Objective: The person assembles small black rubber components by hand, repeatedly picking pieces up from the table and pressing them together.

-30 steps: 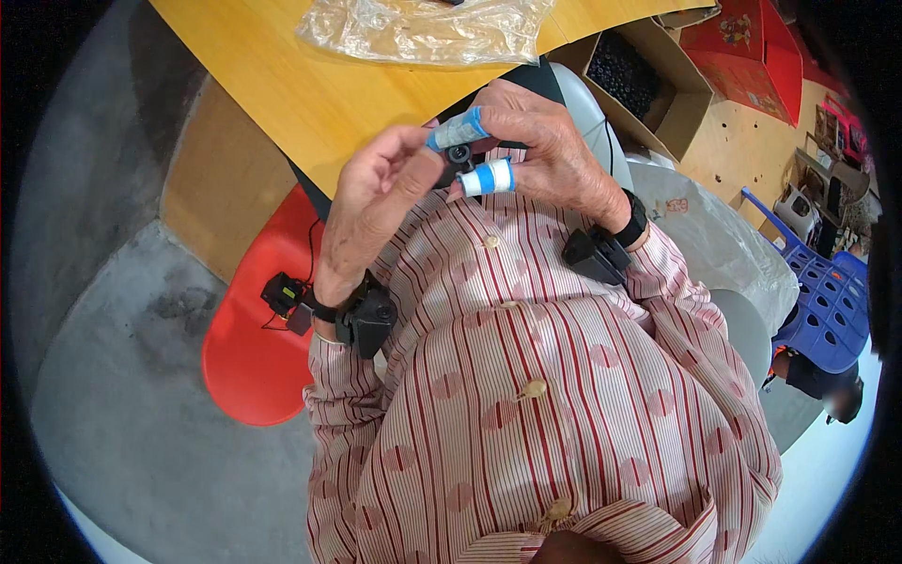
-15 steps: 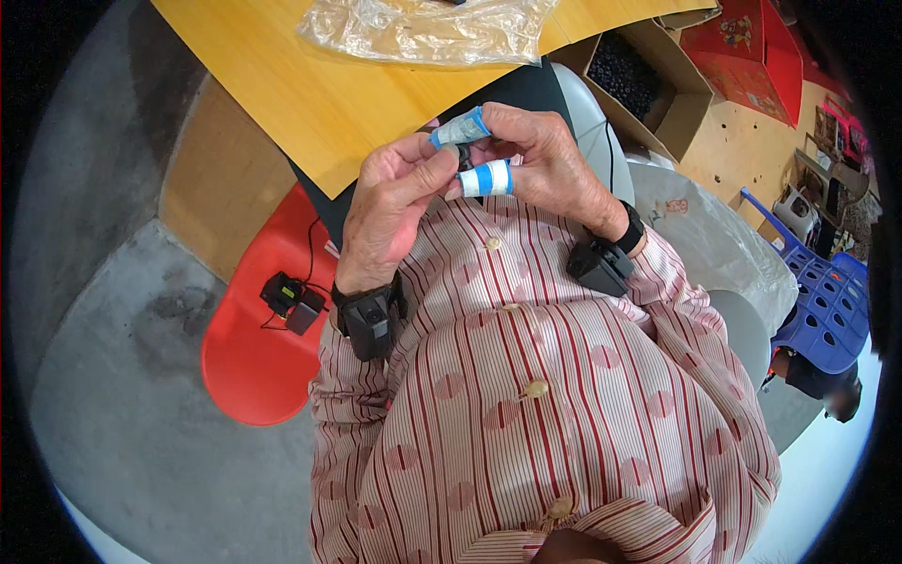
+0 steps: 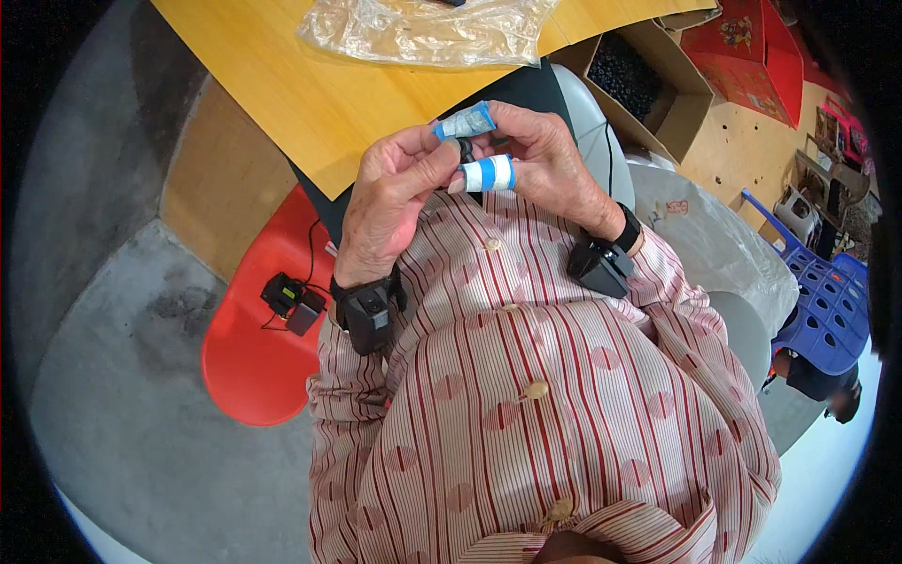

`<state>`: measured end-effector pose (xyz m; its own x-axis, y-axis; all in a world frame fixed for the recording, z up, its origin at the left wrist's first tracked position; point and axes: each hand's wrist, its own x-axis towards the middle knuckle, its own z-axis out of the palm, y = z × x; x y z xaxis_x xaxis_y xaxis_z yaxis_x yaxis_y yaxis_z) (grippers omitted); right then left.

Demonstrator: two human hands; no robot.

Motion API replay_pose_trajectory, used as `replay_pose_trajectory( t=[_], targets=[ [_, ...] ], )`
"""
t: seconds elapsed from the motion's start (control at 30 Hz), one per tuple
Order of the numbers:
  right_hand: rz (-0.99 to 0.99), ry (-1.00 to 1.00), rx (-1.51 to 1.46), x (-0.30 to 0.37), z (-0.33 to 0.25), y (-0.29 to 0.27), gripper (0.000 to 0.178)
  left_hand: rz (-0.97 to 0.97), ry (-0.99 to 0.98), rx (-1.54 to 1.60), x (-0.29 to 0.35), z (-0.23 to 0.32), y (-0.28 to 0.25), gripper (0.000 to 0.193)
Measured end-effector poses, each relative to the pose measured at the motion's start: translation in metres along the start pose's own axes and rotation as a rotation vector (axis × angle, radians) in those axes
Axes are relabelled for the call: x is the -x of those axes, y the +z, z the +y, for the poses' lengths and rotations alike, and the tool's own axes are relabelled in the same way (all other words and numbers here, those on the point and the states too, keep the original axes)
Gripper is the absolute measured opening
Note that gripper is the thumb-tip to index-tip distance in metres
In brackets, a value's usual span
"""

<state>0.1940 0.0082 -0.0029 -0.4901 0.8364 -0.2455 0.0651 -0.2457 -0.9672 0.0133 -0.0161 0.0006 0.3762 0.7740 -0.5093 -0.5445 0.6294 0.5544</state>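
Note:
Both hands meet above my lap, just off the corner of the yellow table. My left hand (image 3: 390, 193) is closed, its thumb and fingers pinching a small black part (image 3: 465, 148) whose kind is too small and covered to make out. From the other side, my right hand (image 3: 554, 169) closes on the same part with thumb and forefinger. Blue-and-white tape (image 3: 489, 174) wraps the right thumb, and more tape (image 3: 466, 122) wraps the right forefinger. Black devices are strapped to both wrists.
A clear plastic bag (image 3: 423, 33) lies on the yellow table (image 3: 319, 103). At the right stands a cardboard box (image 3: 691, 103) holding many small black pieces, beside a red box (image 3: 747, 61). Black adapters rest on a red stool (image 3: 254, 362) at left. A blue plastic chair (image 3: 827, 305) is far right.
My hands have shifted very slightly, and a little more of the black part shows between the fingers. The grip of both hands stays the same.

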Motion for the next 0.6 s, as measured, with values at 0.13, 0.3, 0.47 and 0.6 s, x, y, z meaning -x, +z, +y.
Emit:
replay_pose_trajectory(
  t=[0.13,0.3,0.47,0.6],
  targets=[
    [0.045,-0.06,0.061,-0.001,0.002,0.0,0.031,0.03,-0.022,-0.097,0.001,-0.001,-0.006,0.026],
    [0.045,-0.084,0.087,-0.002,-0.002,-0.001,0.036,0.061,0.259,-0.37,0.005,0.001,-0.004,0.059],
    [0.031,-0.082,0.179,-0.002,-0.006,-0.003,0.041,0.016,0.423,-0.728,0.006,0.003,0.012,0.081],
    [0.032,-0.103,0.174,0.0,-0.004,-0.005,0.042,0.1,0.611,-1.066,0.005,0.004,0.024,0.077]
  ],
)
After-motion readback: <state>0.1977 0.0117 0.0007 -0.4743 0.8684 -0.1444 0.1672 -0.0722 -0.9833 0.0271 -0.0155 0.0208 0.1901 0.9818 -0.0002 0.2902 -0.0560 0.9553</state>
